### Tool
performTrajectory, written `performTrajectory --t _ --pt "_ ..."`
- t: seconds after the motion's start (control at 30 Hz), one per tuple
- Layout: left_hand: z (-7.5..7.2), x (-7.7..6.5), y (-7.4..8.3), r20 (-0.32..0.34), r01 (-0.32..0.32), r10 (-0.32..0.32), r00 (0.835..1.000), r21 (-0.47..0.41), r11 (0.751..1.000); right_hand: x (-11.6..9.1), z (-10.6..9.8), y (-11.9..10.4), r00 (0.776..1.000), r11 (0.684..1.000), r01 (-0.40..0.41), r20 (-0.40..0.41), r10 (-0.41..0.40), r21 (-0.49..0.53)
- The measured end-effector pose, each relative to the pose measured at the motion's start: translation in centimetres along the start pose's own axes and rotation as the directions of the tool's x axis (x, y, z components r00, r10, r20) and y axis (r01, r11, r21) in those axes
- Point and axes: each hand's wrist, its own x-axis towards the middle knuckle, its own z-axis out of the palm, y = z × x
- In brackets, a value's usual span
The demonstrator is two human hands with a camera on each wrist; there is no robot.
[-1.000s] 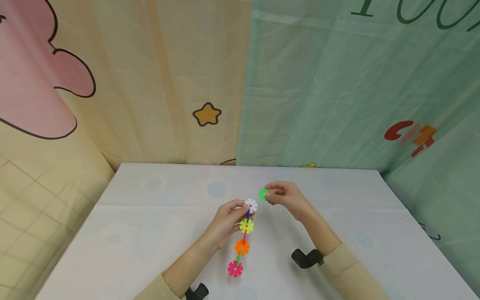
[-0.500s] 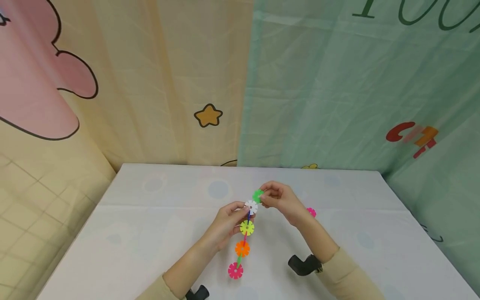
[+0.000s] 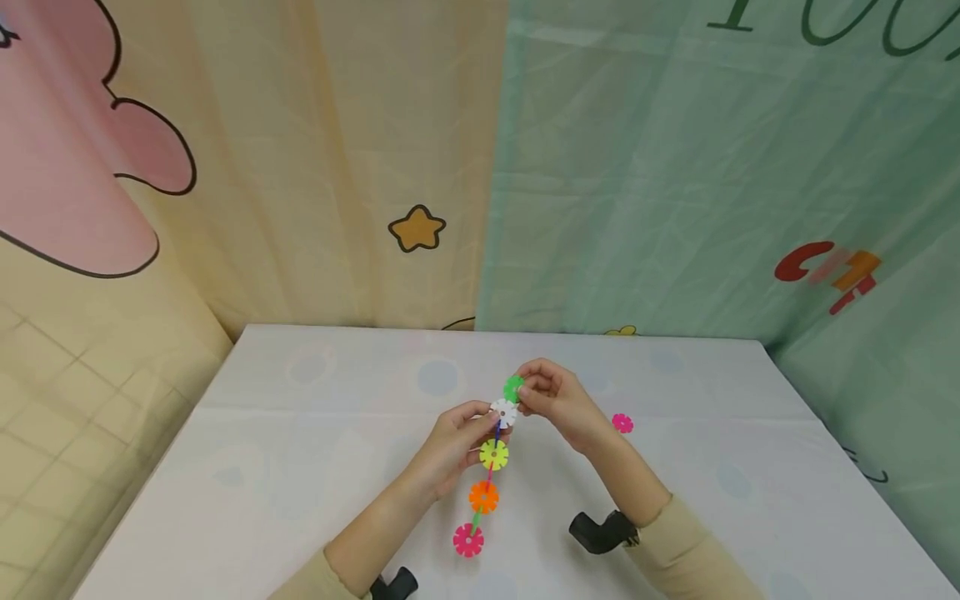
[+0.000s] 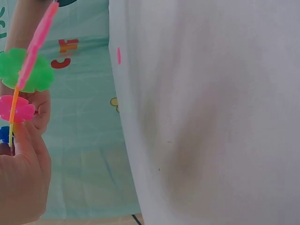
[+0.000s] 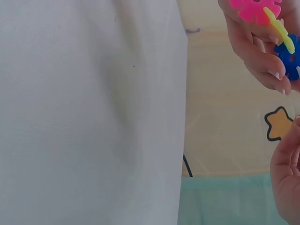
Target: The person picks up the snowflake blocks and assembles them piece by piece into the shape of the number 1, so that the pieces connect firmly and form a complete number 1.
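My left hand (image 3: pixel 456 443) pinches the white notched flower disc (image 3: pixel 504 413) at the top of a hanging chain of plastic interlocking discs. Below it hang a blue disc (image 5: pixel 290 57), a yellow disc (image 3: pixel 494 454), a pink one seen edge-on, an orange disc (image 3: pixel 483 497), a green one and a pink disc (image 3: pixel 468 540) at the bottom. Between thumb and fingers, my right hand (image 3: pixel 555 404) holds a loose green disc (image 3: pixel 513 388) right at the white disc's upper edge. In the right wrist view the fingertips of that hand are partly cut off by the frame.
A loose pink disc (image 3: pixel 622 423) lies on the white-covered table (image 3: pixel 300 483), right of my right forearm. Black wrist-camera mounts (image 3: pixel 602 532) stick out from both sleeves. Printed curtains (image 3: pixel 645 192) hang behind the table's far edge.
My right hand has moved left, bringing the green disc from apart to the white disc's edge. The loose pink disc has come into view from behind the right forearm. The left hand stays nearly still.
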Motion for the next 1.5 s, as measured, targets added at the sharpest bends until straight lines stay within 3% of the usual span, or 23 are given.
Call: performTrajectory --t 0.23,0.5,0.73,0.87,1.1,1.5 --pt "0.2 0.0 0.0 0.009 -0.005 0.005 1.000 -0.001 1.000 0.0 0.2 0.2 1.000 1.000 0.028 0.008 -0.028 -0.002" --pt "0.4 -0.1 0.0 0.013 -0.015 0.014 1.000 0.005 1.000 -0.2 0.4 -0.3 0.997 0.993 0.075 0.016 -0.074 -0.095" --pt "0.8 -0.3 -0.1 -0.032 -0.050 0.049 0.998 -0.021 0.999 0.0 0.7 -1.2 0.977 0.965 0.196 0.122 -0.176 -0.177" --pt "0.9 -0.4 0.0 -0.068 -0.054 0.053 0.996 -0.016 0.998 0.1 0.9 -1.5 0.971 0.951 0.220 0.139 -0.193 -0.216" --pt "1.0 -0.6 -0.2 -0.096 -0.048 0.045 0.994 -0.036 0.998 -0.1 1.3 -0.7 0.964 0.958 0.243 0.144 -0.222 -0.150" --pt "0.8 -0.6 0.2 -0.108 -0.050 0.048 0.993 -0.020 0.999 -0.4 1.8 -0.3 0.971 0.967 0.231 0.095 -0.221 -0.107"
